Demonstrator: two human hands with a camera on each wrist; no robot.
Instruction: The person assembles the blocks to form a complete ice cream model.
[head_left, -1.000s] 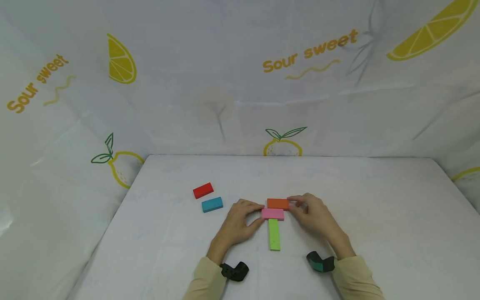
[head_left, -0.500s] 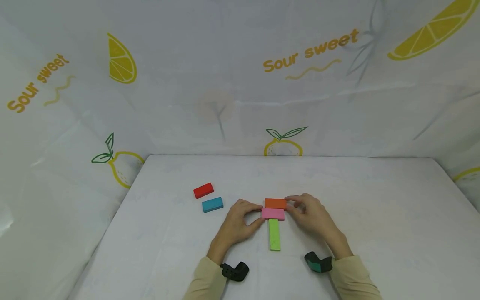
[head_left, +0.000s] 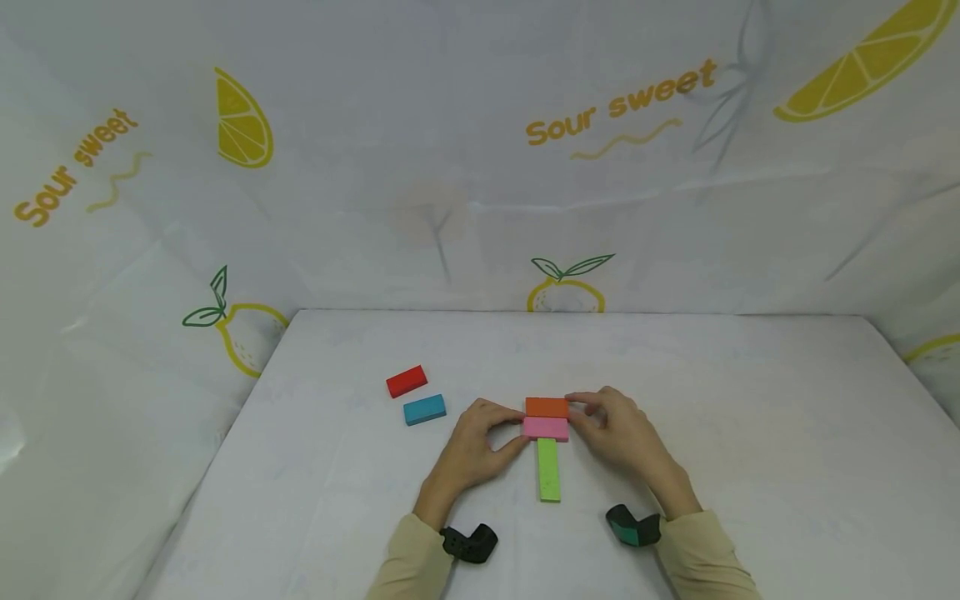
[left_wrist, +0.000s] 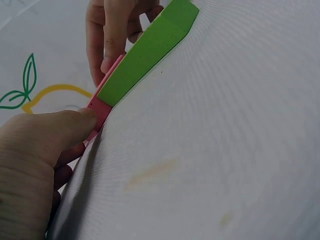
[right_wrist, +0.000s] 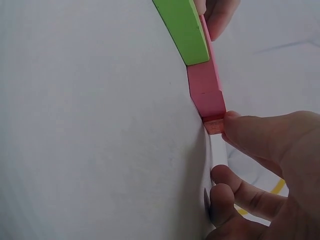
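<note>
While left hand pinches pink block, right hand orange block, green block adjoins lower-centre — red, blue lie unjoined, centre-left.

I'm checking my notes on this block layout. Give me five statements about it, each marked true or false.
1. The green block meets the near side of the pink block. True.
2. The orange block lies nearer the person than the pink block. False: it lies farther away.
3. The left hand touches the pink block. True.
4. The right hand touches the green block. False: it touches the orange block.
5. The red block lies beyond the blue block. True.
</note>
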